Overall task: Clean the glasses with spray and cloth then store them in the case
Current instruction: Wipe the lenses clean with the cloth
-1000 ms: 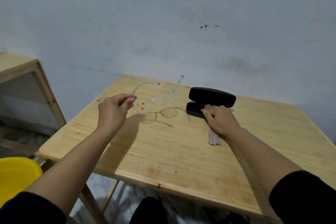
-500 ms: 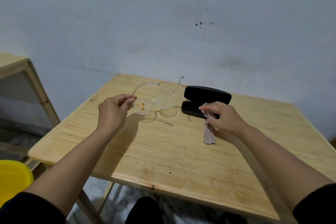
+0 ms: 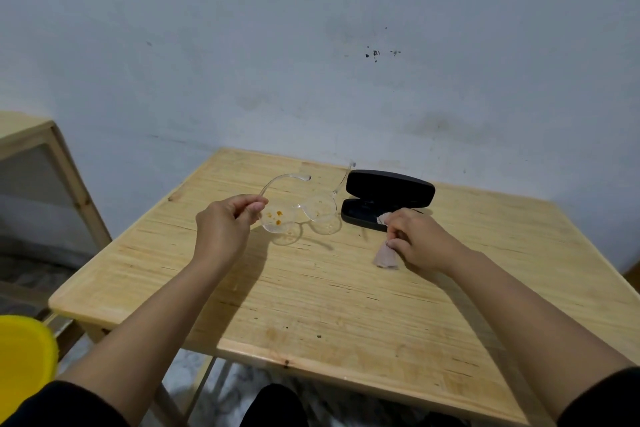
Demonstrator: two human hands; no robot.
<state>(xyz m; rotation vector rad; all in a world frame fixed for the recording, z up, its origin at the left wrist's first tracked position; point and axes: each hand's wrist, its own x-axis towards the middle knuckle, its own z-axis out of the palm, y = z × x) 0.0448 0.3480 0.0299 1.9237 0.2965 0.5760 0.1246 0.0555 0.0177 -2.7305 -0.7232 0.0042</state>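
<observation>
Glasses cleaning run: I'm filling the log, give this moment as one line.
left hand holds glasses, lens spotted orange | right hand pinches cloth | case open

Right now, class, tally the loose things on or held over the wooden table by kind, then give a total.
Glasses: 1, clear, held by the left hand
Case: 1, black, open
Cloth: 1, held by the right hand
Spray bottle: 0 in view
Total: 3
</observation>
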